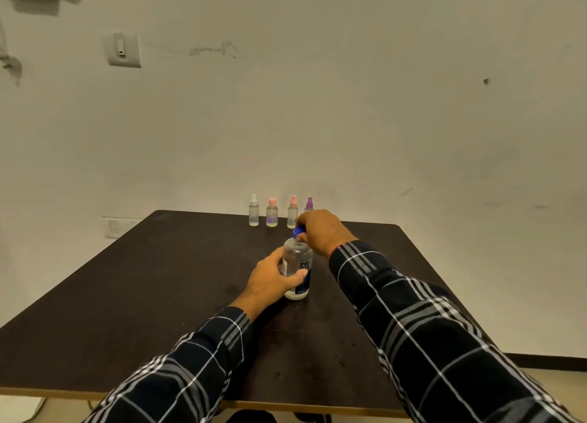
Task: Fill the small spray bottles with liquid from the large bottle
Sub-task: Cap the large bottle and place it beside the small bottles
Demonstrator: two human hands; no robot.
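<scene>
The large clear bottle (297,268) with a blue cap (298,232) stands upright in the middle of the dark table (143,295). My left hand (271,279) grips its body from the left. My right hand (322,232) holds the blue cap from above. Several small spray bottles stand in a row at the table's far edge: a white-capped one (253,211), a pink-capped one (272,213), another pink-capped one (292,213), and a purple-capped one (309,204) partly hidden behind my right hand.
The table's far edge runs along a pale wall (349,120). A wall switch (123,50) sits at the upper left. The table's near edge (286,406) lies just under my sleeves.
</scene>
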